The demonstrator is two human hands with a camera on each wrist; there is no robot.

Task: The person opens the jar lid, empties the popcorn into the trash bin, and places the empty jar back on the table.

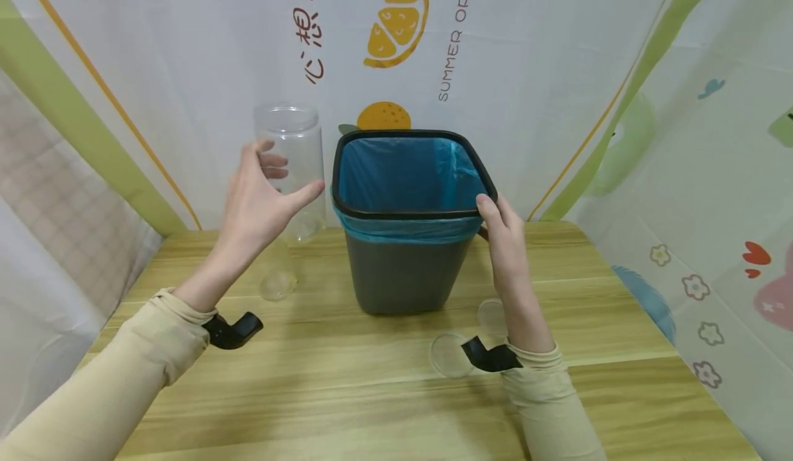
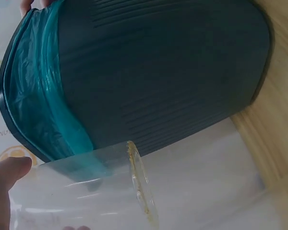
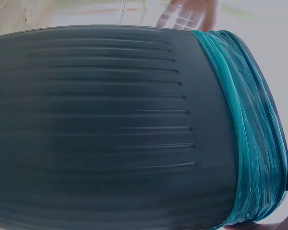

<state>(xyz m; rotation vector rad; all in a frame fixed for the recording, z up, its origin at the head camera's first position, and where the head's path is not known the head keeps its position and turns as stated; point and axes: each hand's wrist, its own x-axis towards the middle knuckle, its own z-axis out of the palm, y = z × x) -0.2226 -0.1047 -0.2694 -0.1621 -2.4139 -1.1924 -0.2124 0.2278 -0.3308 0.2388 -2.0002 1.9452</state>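
Observation:
My left hand (image 1: 254,193) holds a clear plastic jar (image 1: 303,148), thumb on one side and fingers curled round the other. In the left wrist view the jar (image 2: 81,191) lies along the side of a dark grey trash bin (image 2: 168,72); its near end is clear of the tabletop. My right hand (image 1: 506,248) grips the bin's black rim at the right, thumb on top. A blue bag (image 1: 403,230) lines the trash bin (image 1: 405,275) and folds over its edge; inside, only blue liner shows. The bin looks upright on the table.
Two clear round discs like lids, one disc (image 1: 452,356) nearer and another disc (image 1: 492,316), lie by my right wrist. A faint see-through shape (image 1: 277,283) with a round base stands on the wooden table (image 1: 322,392), below my left hand. A printed curtain (image 1: 526,69) hangs behind.

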